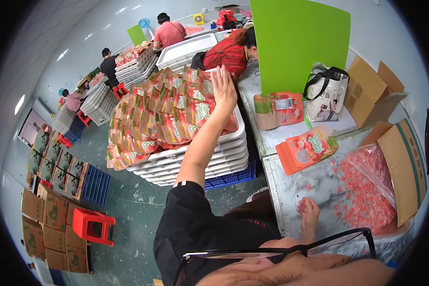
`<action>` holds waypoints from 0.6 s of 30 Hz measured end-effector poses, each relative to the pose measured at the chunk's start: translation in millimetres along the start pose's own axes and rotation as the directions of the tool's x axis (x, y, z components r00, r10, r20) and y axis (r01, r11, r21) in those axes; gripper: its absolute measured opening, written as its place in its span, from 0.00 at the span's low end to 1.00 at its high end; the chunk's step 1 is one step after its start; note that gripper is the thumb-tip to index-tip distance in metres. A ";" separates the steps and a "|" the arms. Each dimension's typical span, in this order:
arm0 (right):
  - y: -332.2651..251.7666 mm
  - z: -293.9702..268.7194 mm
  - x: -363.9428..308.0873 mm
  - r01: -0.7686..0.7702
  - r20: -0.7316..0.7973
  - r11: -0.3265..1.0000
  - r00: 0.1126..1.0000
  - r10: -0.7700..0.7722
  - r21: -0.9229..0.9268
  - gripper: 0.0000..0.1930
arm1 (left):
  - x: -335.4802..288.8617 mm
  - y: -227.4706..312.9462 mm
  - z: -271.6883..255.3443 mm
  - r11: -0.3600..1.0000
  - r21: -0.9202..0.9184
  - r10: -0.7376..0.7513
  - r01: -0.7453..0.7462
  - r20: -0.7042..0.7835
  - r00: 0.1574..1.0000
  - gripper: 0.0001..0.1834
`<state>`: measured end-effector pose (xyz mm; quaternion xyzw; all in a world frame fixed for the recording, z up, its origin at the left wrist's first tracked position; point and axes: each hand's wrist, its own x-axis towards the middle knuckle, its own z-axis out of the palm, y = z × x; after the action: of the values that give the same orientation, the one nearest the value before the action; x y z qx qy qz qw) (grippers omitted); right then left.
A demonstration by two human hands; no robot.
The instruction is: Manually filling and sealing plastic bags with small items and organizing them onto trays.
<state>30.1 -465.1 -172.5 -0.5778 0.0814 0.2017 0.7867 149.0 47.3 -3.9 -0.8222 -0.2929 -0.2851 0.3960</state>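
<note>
My left hand (224,89) is stretched out flat, fingers extended, against the right side of a big heap of filled red and green pouches (169,112). That heap fills the top tray of a stack of white plastic trays (240,138). Low over the metal worktable (283,202), near its left edge, my right hand (309,212) has loosely bent fingers and no visible object in it. Beyond it on the worktable lies a pile of flat orange-red pouches (305,150). To its right, small red wrapped pieces (362,205) spill from a clear bag in a carton (403,167).
A second pouch stack (279,110), a white tote bag (326,93) and an opened cardboard box (374,90) stand farther back by a green panel (298,43). A person in red (226,52) bends beyond the trays. A red stool (93,226) and stacked cartons (52,229) stand left.
</note>
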 end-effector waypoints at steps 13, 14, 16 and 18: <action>-4.4 2.0 2.1 -0.024 0.028 0.999 0.999 0.025 -0.049 0.10 | -21.5 -2.0 17.7 0.957 -0.266 0.102 0.114 0.680 0.726 0.42; -7.4 0.1 0.7 0.003 0.022 0.997 1.000 -0.001 -0.082 0.10 | -21.3 -3.6 19.4 0.957 -0.260 0.084 0.128 0.672 0.736 0.41; -29.4 8.5 -14.1 0.105 0.076 0.982 0.993 -0.094 -0.156 0.10 | -17.6 -3.5 31.8 0.943 -0.282 0.039 0.176 0.619 0.784 0.40; -68.8 34.3 -44.1 0.269 0.182 0.957 0.952 -0.247 -0.105 0.10 | -23.9 -12.5 46.7 0.937 -0.298 -0.052 0.184 0.399 0.915 0.39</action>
<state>14.9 -459.9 -85.3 -0.6138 -0.0743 0.1494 0.7716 135.3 85.8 -39.0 -0.8971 -0.3629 -0.1866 0.1694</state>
